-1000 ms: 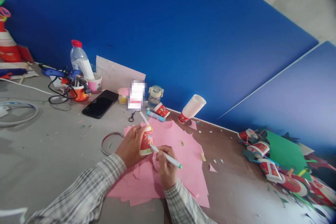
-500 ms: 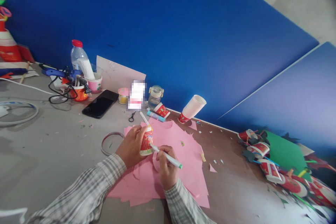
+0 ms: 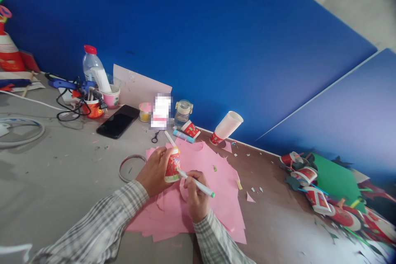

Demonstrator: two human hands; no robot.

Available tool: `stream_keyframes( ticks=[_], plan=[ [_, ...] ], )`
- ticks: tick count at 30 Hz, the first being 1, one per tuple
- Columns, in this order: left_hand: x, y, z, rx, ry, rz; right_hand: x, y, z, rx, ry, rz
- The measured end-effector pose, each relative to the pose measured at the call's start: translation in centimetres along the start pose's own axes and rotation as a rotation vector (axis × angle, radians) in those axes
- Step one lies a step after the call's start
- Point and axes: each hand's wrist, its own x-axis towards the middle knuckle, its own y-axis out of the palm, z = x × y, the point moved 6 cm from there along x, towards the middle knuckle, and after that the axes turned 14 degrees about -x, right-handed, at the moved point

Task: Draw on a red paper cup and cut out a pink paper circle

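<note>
Blue partition point(image 3: 216, 49) behind a messy desk point(image 3: 93, 181). From my end, I see the left hand point(image 3: 154, 171) wrapped round a red paper cup point(image 3: 173, 165) over pink paper point(image 3: 219, 210); right hand point(image 3: 197, 196), nearer me, pinches a marker point(image 3: 202, 188) slanting far-left, tip at the cup's lower right.
</note>
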Motion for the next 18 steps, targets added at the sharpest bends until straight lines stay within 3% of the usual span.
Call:
stream_keyframes(
  ticks=[18],
  plan=[
    [0.05,-0.16,-0.30,0.000,0.016,-0.020,0.06,-0.08,0.08,-0.018,-0.027,-0.014]
  ],
)
